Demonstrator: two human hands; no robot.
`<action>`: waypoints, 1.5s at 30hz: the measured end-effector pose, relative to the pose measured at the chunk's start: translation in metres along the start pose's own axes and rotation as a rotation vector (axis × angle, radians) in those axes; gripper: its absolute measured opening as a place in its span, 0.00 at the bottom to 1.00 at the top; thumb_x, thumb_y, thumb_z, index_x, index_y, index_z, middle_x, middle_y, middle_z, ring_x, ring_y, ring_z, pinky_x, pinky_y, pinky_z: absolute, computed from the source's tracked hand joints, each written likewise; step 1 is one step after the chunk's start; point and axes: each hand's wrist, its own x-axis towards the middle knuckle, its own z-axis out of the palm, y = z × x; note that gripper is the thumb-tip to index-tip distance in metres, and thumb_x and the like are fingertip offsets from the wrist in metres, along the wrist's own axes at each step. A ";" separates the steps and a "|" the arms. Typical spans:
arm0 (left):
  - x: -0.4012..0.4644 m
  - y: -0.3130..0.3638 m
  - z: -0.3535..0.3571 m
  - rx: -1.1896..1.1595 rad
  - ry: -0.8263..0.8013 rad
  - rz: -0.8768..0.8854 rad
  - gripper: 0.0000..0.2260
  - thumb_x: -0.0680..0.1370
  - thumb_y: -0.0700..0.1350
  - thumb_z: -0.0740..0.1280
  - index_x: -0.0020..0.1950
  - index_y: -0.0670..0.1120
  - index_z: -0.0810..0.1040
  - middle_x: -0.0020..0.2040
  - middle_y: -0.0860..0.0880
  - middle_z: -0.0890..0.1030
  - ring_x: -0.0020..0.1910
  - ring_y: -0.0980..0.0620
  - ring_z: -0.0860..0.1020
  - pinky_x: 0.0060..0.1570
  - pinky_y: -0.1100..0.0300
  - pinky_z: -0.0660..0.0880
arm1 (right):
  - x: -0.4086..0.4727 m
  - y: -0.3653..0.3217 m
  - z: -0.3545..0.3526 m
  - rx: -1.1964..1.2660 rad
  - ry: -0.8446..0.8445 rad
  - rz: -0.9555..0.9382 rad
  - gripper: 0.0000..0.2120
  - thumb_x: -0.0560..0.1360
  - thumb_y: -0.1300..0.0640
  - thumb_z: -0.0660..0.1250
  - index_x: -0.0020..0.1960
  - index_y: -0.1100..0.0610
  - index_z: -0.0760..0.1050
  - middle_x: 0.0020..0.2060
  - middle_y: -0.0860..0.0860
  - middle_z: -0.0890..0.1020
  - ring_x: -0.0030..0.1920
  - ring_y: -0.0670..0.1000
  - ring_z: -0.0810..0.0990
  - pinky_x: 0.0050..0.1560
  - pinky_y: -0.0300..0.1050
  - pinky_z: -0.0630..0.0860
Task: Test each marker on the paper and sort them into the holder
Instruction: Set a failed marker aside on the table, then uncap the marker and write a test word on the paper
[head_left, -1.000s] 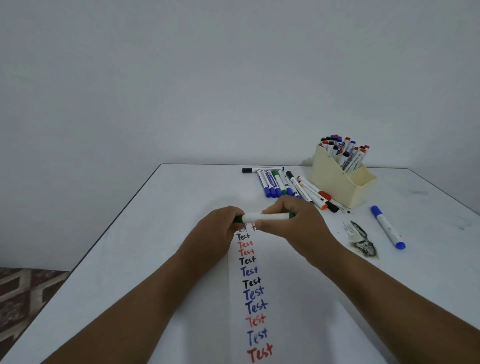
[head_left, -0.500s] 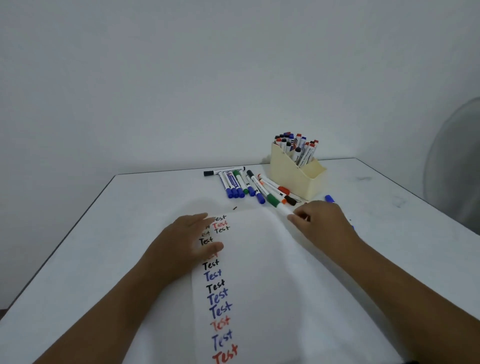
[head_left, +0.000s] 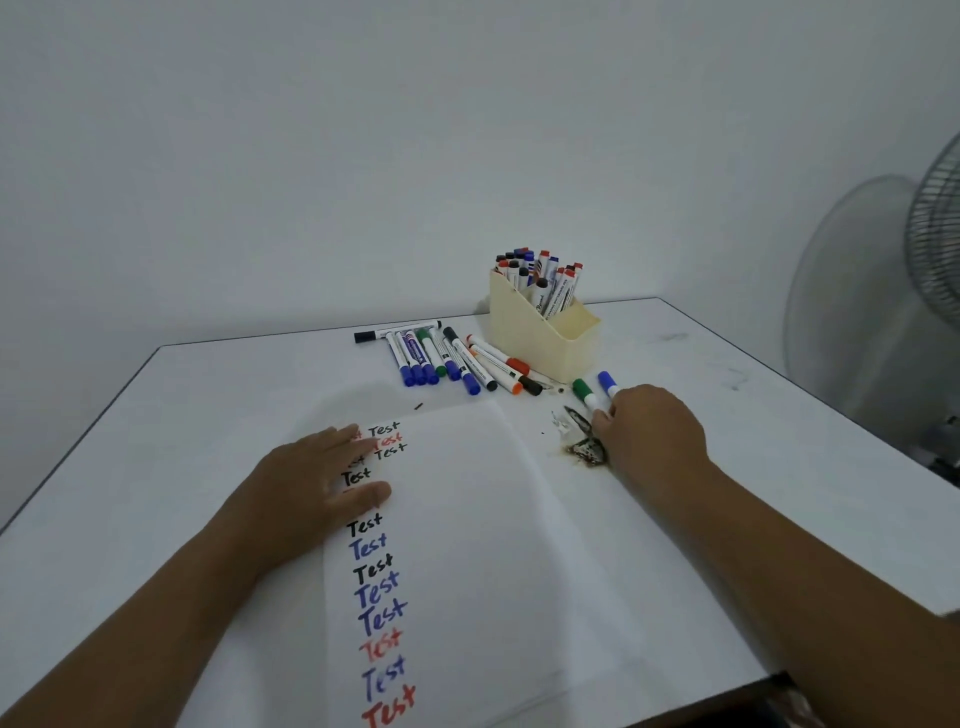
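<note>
Flat on the white sheet of paper (head_left: 467, 519) I see my left hand (head_left: 311, 488), fingers spread, while my right hand (head_left: 649, 431) pinches the green-capped white marker (head_left: 586, 393) on the stained white table (head_left: 208, 415) near the cream plastic holder (head_left: 540, 338), plain grey wall (head_left: 363, 156) behind.

Matt paper on a smooth white table

The paper (head_left: 467, 519) looks thin and matt; the table (head_left: 208, 415) smooth, faintly glossy; the cream holder (head_left: 540, 338) and the markers (head_left: 447, 358) plastic.

Dim, flat, cool light leaves the wall (head_left: 363, 156) grey and the table (head_left: 182, 441) dull white, without glare. A faint soft shadow spreads around the paper's (head_left: 467, 519) far end. Detail is soft throughout; wide-angle distortion bends the table edges, and the fan (head_left: 935, 234) blurs at the frame edge.
</note>
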 end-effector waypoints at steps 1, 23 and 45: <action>0.000 0.000 0.000 -0.002 -0.002 -0.001 0.44 0.65 0.82 0.47 0.76 0.62 0.65 0.77 0.61 0.62 0.76 0.60 0.59 0.75 0.59 0.54 | 0.000 0.000 0.000 -0.002 -0.001 0.003 0.18 0.80 0.46 0.59 0.37 0.56 0.71 0.32 0.50 0.71 0.38 0.53 0.74 0.30 0.45 0.62; -0.001 0.001 -0.001 -0.019 -0.008 -0.009 0.44 0.65 0.82 0.46 0.76 0.62 0.64 0.78 0.62 0.61 0.77 0.60 0.58 0.75 0.58 0.54 | 0.044 -0.053 0.002 0.056 -0.049 -0.394 0.15 0.80 0.44 0.63 0.60 0.49 0.80 0.49 0.49 0.78 0.51 0.50 0.74 0.46 0.48 0.79; -0.003 0.003 -0.004 -0.102 0.040 -0.056 0.35 0.72 0.74 0.58 0.76 0.60 0.65 0.77 0.62 0.61 0.77 0.61 0.56 0.75 0.56 0.56 | 0.048 -0.052 -0.025 0.339 0.157 -0.340 0.09 0.77 0.55 0.67 0.50 0.58 0.84 0.37 0.51 0.82 0.36 0.50 0.76 0.35 0.44 0.71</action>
